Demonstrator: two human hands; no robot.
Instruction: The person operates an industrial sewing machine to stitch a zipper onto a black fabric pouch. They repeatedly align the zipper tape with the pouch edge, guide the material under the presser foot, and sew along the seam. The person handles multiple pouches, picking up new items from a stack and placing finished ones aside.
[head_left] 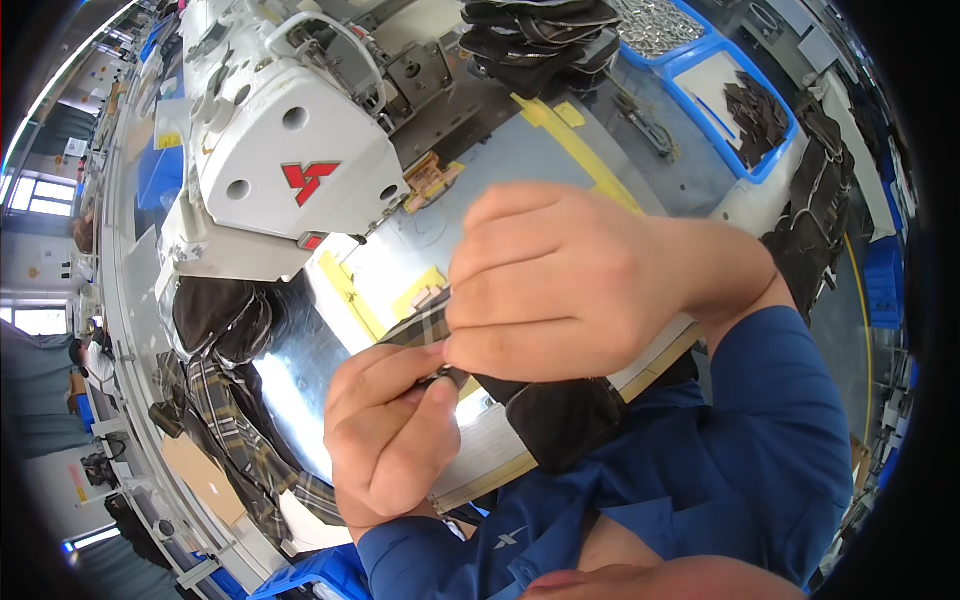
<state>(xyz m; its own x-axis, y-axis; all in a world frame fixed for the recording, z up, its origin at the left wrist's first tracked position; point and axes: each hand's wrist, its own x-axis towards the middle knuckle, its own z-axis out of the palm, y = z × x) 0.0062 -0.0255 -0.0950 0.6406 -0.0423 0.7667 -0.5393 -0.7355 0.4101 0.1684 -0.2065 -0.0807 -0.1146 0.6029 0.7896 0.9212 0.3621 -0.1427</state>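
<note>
We hold a dark plaid cloth piece (425, 326) on the near side of the white sewing machine (300, 160), to the right of its front cover and well clear of it. Our left hand (395, 430) pinches the cloth narrowly between thumb and forefinger. Our right hand (560, 285), farther to the right of the machine, curls over the cloth with its back up; its fingertips are hidden, so we cannot tell whether it grips. A black pouch (565, 425) hangs below that hand, on the machine's near right side. Beyond the hands, to the machine's right, stand a stack of black pouches (540, 40) and a blue tray (712, 138) of dark strips (757, 120). More plaid fabric (235, 420) lies at the machine's near left.
</note>
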